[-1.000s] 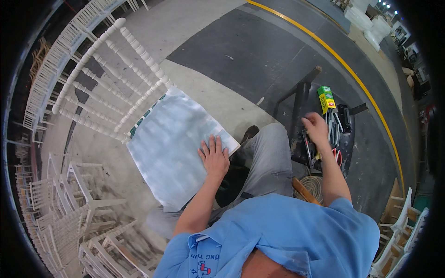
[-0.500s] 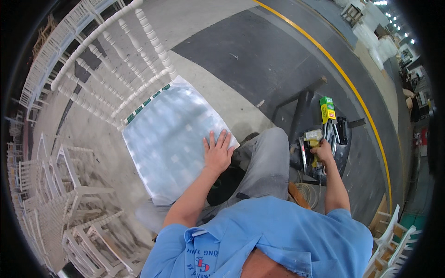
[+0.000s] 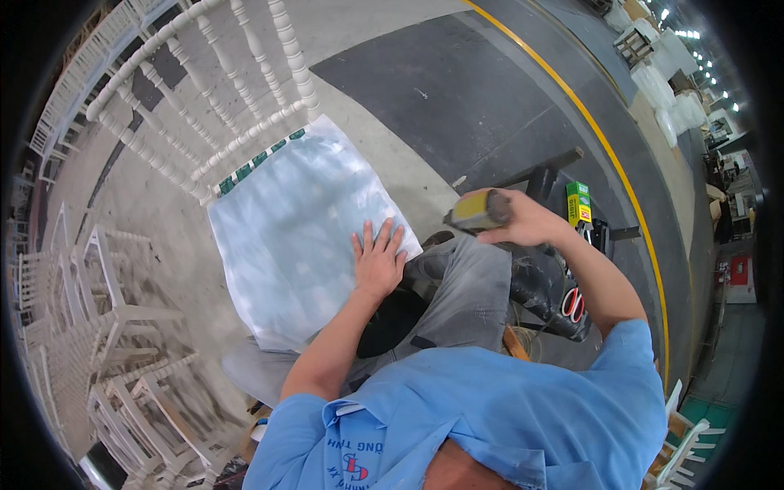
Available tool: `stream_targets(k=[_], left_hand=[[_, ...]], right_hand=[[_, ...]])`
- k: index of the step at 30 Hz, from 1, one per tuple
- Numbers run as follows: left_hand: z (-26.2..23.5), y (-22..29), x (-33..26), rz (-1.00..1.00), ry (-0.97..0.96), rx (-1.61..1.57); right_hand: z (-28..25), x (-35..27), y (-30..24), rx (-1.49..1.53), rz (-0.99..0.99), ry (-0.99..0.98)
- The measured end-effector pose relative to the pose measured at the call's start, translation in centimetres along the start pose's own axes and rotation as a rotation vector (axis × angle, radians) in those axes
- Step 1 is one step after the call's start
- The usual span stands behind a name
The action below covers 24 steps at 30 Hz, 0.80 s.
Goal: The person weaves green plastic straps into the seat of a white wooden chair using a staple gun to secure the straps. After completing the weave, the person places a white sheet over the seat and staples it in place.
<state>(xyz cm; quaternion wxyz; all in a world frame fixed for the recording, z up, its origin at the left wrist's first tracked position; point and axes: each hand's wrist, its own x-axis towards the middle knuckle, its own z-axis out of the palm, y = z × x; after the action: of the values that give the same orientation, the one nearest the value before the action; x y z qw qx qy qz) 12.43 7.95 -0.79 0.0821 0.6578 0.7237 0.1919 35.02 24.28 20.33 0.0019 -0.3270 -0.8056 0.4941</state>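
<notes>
A white chair with turned spindles (image 3: 294, 57) stands before me, its seat covered by a pale, smooth sheet (image 3: 286, 220). Dark green patches (image 3: 265, 155) show along the sheet's back edge. My left hand (image 3: 378, 265) lies flat with fingers spread on the sheet's near right corner. To the right of the seat and above my knee, my right hand (image 3: 527, 220) is closed around a yellow and grey staple gun (image 3: 474, 212). Motion blurs the tool a little, and my fingers hide part of it. It is apart from the sheet.
A dark stool (image 3: 535, 290) at my right bears a green and yellow box (image 3: 578, 202) and red-handled scissors (image 3: 573, 305). White chair frames (image 3: 122, 314) are stacked at the left. More white chairs (image 3: 686, 453) stand at the lower right. A yellow line (image 3: 572, 94) crosses the floor.
My right hand has lifted the staple gun off the stool and moved left toward the seat. The scissors now show on the stool. My left hand remains on the sheet.
</notes>
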Motion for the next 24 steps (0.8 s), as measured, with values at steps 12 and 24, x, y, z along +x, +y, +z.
stream_targets(k=[12,24], left_hand=[[-0.4,0.1,-0.4,-0.096,-0.055,-0.037],[-0.5,-0.1,-0.1,-0.095,-0.077,-0.037]], right_hand=[[5.3,8.6,2.1,-0.47,-0.158,-0.445],[4.5,8.2,0.8,-0.424,-0.091,-0.39]])
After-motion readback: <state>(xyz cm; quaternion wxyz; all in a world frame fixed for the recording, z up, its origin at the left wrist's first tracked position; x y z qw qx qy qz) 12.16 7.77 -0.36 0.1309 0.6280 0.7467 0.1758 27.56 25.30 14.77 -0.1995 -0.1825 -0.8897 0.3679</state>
